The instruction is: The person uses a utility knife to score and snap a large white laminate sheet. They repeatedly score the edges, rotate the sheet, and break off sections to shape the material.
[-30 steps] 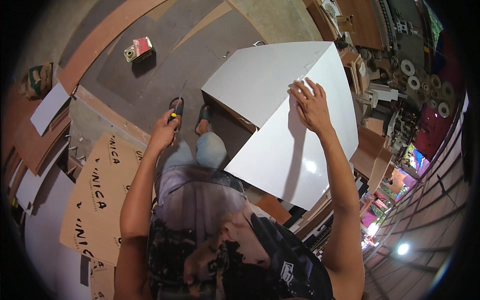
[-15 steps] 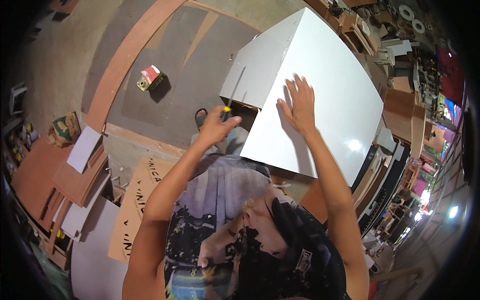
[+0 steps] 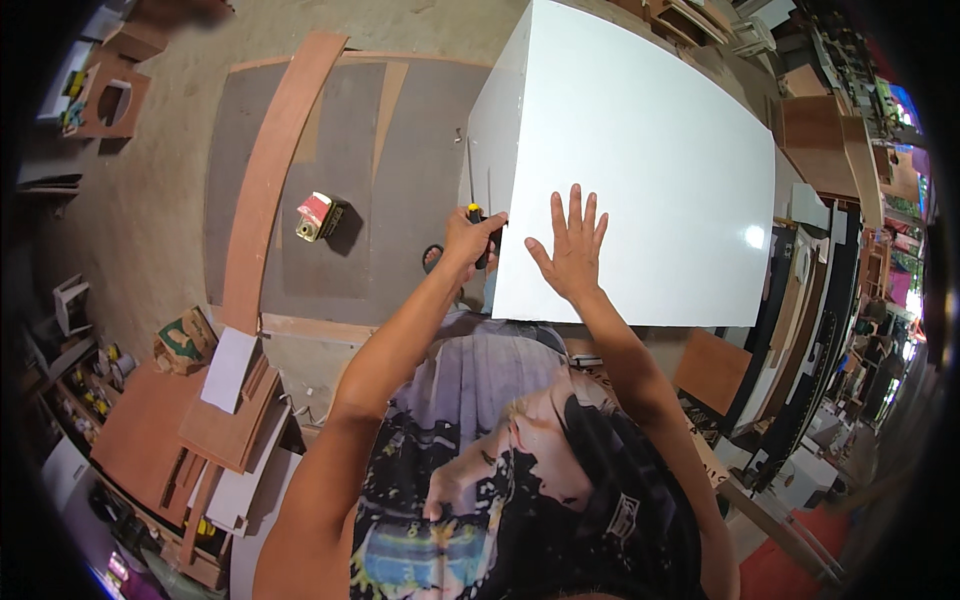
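One white cabinet (image 3: 640, 170), smooth, glossy, boxy

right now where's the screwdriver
In the head view the screwdriver is near centre, gripped in the left hand, its shaft against the side face of the white cabinet, just left of the right hand pressed flat on top.

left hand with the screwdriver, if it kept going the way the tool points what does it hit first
Probably the side face of the white cabinet: the screwdriver in the left hand runs up close along that panel, though depth is unclear. The right hand lies flat on the cabinet.
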`<action>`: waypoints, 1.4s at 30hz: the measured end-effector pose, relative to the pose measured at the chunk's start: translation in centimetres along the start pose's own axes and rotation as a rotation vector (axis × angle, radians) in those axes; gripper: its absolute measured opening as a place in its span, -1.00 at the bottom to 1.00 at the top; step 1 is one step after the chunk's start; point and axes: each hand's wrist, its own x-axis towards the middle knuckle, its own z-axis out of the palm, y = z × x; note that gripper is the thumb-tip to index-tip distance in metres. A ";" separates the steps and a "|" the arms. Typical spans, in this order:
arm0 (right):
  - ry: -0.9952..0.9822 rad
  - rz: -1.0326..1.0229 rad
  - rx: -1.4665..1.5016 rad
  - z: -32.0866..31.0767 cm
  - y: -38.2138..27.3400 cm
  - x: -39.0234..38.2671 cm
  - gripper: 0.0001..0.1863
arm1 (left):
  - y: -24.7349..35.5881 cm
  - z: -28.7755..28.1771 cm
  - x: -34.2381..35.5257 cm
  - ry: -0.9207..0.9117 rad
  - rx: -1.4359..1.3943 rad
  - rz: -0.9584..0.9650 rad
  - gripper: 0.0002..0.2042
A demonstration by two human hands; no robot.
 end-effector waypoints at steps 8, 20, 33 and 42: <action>0.026 0.034 0.001 -0.2 -0.2 0.0 -0.12 | -7.7 -3.5 4.0 0.130 -0.050 -0.210 -0.75; 0.000 0.053 0.023 -2.9 1.2 -0.9 -0.15 | -12.1 -28.7 5.7 0.285 0.441 -0.033 -0.57; 0.126 -0.028 0.754 -1.2 6.7 -2.4 -0.24 | 8.3 6.5 -1.7 0.207 -0.054 0.626 -0.69; 0.593 0.281 1.075 -3.4 25.3 -20.7 -0.74 | -1.2 36.9 0.3 -0.253 0.238 0.409 -0.71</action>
